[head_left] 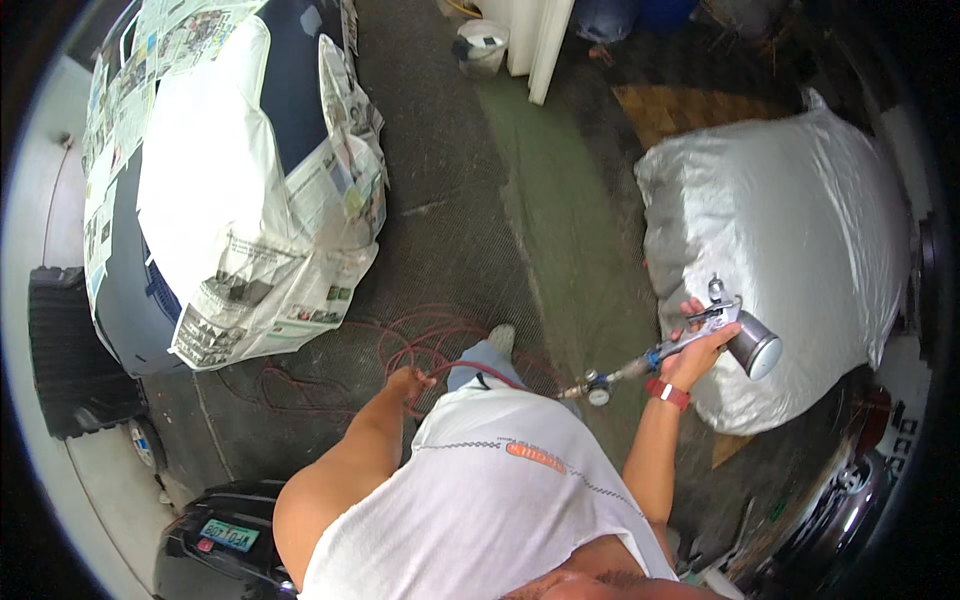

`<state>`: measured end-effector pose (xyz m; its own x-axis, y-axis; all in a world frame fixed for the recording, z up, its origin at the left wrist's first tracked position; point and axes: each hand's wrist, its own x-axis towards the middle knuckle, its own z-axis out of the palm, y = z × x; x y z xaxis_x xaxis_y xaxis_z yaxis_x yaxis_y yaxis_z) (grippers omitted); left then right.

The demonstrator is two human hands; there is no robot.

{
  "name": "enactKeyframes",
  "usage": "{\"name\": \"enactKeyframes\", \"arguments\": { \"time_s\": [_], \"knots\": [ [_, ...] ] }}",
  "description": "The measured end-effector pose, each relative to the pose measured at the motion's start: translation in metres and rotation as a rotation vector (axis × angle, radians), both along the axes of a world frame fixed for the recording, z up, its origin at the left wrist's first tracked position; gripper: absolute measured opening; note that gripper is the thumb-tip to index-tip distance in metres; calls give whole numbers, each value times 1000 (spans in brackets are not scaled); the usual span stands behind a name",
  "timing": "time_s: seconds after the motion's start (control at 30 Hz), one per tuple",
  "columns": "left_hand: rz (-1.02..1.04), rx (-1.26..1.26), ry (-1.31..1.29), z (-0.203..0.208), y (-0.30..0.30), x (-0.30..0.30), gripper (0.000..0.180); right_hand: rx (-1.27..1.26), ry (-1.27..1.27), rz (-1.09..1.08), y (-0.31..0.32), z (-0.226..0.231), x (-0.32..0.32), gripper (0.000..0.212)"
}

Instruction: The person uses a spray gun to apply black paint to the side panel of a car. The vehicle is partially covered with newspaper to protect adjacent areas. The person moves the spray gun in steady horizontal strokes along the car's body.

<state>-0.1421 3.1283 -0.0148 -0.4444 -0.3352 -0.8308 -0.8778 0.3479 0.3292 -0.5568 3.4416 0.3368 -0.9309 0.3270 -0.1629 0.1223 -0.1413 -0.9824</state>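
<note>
My right hand [700, 356], with a red band at the wrist, is closed around the handle of a paint spray gun [758, 352]. The gun is tilted, its silver cup out to the right. A pressure gauge [598, 396] with brass fittings hangs at the inlet end of its handle. From there a red air hose [470, 368] crosses in front of my body to my left hand [407, 384], whose fingers are curled around it. More of the hose lies in loose coils on the floor beyond that hand.
At the left stands a dark blue car [297, 95] masked with newspaper [290, 290] and white sheeting [205, 160]. A large silver-covered object [790, 220] is close by the gun. A white bucket [482, 48] sits at the far end, and a black car [180, 545] at lower left.
</note>
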Motion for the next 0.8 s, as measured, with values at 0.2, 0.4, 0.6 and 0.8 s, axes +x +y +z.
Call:
{"name": "enactKeyframes", "arguments": {
  "time_s": [0.2,0.4,0.6,0.8],
  "knots": [
    [167,-43,-90,8,53,-77,52,-22,26,201,-47,2,-125,75],
    [585,-90,-132,-4,167,-118,51,-102,-51,532,-114,-35,-237,72],
    [903,-239,-38,9,341,-225,53,-173,-97,904,-160,-44,-323,66],
    [1246,-69,170,2,437,-326,36,-217,-201,1056,-225,-44,-379,64]
  ]
}}
